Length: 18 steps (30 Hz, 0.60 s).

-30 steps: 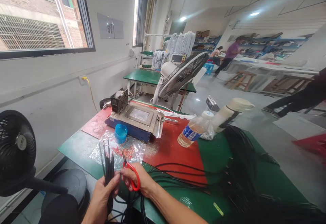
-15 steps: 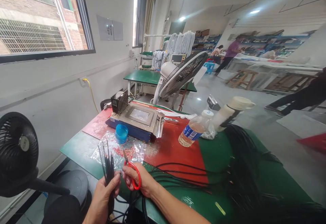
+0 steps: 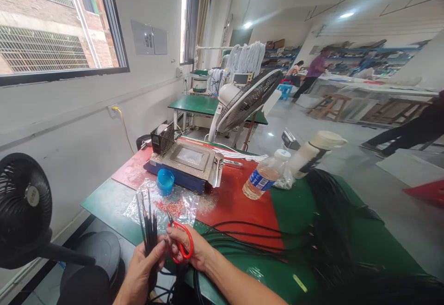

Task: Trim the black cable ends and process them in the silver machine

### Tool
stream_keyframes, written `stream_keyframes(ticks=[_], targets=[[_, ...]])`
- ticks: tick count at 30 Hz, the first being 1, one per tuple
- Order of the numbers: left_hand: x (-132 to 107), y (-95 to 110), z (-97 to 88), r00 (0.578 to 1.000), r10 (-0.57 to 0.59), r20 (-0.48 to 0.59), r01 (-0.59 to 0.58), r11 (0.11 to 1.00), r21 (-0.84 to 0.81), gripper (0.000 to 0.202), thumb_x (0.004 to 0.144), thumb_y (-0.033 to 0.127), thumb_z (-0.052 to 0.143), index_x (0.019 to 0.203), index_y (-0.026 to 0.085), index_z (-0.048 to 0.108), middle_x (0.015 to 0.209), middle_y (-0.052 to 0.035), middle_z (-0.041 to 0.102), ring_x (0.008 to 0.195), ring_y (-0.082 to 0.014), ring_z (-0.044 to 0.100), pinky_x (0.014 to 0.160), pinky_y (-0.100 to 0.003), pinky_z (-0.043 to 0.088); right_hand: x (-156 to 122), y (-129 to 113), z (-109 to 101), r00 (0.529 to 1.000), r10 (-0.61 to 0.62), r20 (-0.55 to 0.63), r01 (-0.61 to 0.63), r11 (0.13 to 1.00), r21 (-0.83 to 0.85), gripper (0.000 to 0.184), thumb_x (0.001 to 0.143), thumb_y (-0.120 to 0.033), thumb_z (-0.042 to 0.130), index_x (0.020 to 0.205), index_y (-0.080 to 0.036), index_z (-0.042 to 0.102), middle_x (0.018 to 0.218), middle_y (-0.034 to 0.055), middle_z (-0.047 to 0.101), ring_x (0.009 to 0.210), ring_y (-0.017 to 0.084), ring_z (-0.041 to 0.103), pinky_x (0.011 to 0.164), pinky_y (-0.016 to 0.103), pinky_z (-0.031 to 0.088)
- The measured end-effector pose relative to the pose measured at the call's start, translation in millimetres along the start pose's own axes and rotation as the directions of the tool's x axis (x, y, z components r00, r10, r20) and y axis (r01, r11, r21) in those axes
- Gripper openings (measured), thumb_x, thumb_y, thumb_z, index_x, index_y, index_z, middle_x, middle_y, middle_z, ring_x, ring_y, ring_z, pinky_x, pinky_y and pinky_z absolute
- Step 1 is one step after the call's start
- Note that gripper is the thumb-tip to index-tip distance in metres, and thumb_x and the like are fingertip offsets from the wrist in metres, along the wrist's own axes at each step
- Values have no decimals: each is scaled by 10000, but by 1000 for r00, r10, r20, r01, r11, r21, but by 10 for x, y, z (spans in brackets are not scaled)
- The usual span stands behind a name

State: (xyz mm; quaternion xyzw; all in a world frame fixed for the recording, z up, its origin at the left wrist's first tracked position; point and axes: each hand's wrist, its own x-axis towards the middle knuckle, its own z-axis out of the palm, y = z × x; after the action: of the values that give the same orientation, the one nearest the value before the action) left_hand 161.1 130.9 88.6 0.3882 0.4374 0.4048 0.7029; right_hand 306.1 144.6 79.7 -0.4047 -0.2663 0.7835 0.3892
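- Green table: stretches under and beyond both hands, its near edge just beside the right one.
- Red mat: on the table, ahead and to the right of the grip.
- Heap of black cables: well to the right of both hands, with loose strands trailing leftward towards the right forearm.
- Metal-topped device with a blue base: straight ahead, beyond the hands.
- Clear plastic sheet: flat on the table, just past the fingertips.
- Bottle: upright, ahead and right of the right hand, blue label round it.
- Left hand: fingers and thumb closed around the black wire bundle, whose thin ends rise unevenly above the grip.
- Right hand: grasping the scissors by their red handles, blades pointing up and away; its fingertips are close beside the left thumb, contact unclear.
- Blue cup: ahead of the grip, in front of the device.
- Coloured scraps: scattered on the sheet, just beyond the scissor tips.
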Motion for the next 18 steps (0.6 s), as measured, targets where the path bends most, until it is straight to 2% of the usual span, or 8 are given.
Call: stream_keyframes(ticks=[3,7,13,18], targets=[[9,1,-6,999,-10,-41,9,1000,-27,289,679,416,726,696,134,664,527,36,466,506,-75,326,472,-184,278,-5,-5,-3,999,-35,17,35,999,1,474,646,-564,678,621,-107,552,424,-48,479,295,35,396,297,148,242],[19,10,-9,997,-39,-71,35,998,-56,316,639,419,755,743,129,682,573,14,519,512,-77,355,462,-183,290,-24,-17,-5,999,-38,37,39,999,-23,485,612,-566,706,622,-104,559,433,-40,486,305,43,412,298,158,236],[14,20,-6,995,-55,-86,48,996,-78,297,639,404,761,729,132,685,583,9,533,522,-81,385,475,-181,330,-24,0,-3,998,-31,62,35,997,-65,473,605,-549,716,587,-106,549,427,-31,483,326,50,427,315,160,244],[16,-1,-14,997,-38,-69,35,998,-50,308,653,418,745,711,124,680,605,5,535,502,-69,370,457,-180,306,-13,7,-17,996,-73,49,78,992,-100,533,605,-634,667,602,-112,559,431,-33,495,315,50,423,304,154,240]])
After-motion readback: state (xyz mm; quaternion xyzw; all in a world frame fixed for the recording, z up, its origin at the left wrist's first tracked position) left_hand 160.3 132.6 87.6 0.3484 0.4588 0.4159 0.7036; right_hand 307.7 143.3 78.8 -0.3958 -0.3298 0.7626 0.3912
